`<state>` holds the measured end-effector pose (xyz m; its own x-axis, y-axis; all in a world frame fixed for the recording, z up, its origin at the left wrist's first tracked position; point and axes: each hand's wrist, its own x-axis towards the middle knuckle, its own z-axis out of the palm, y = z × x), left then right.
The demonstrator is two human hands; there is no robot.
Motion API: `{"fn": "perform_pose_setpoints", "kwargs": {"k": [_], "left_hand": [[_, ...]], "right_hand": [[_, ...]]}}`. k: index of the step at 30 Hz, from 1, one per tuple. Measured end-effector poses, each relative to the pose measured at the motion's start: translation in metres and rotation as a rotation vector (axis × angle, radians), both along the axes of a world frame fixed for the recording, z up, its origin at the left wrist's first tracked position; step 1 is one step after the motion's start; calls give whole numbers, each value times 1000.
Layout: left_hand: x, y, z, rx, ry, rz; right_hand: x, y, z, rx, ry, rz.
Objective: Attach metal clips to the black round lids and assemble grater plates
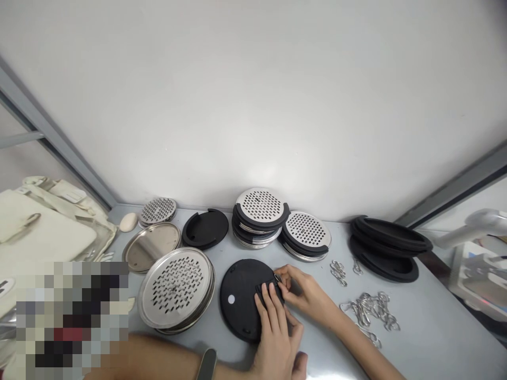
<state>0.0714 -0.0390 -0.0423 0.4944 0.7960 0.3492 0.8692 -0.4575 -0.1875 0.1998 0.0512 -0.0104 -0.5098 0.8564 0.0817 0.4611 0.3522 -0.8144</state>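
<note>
A round black disc [241, 295] with a white dot lies on the grey table in front of me. My left hand [275, 330] rests on its right part, fingers stretched out and pressing on the surface. At the disc's upper right edge, my right hand [295, 287] pinches a small metal clip [278, 277] between thumb and fingertips. Several more metal clips [370, 309] lie in a loose pile to the right, beside my right forearm. Left of the disc stands a stack of round metal grater plates [178, 287].
Along the back are a flat metal plate [152, 245], small grater discs [158, 210], a black holder [205, 228], and assembled grater stacks [263, 206] [307, 229]. Black holders [390, 235] are piled at the right. Pale bags [43, 227] lie at the left, with a wall behind.
</note>
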Motion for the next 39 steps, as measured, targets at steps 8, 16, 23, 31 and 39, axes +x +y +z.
{"fn": "perform_pose_setpoints", "kwargs": {"k": [8,16,23,31,39], "left_hand": [[0,0,-1,-20,10,3],[1,-2,-4,-62,2,19],[0,-1,-5,-42,-1,-12],[-1,-1,-6,-40,0,-34],[0,-1,-7,-46,-11,-10]], "right_hand": [[-2,-1,2,24,-3,2],[-2,-2,2,13,-12,1],[-3,-2,2,22,-23,-6],[-4,-3,2,38,-9,-13],[-5,-4,0,18,16,-15]]}}
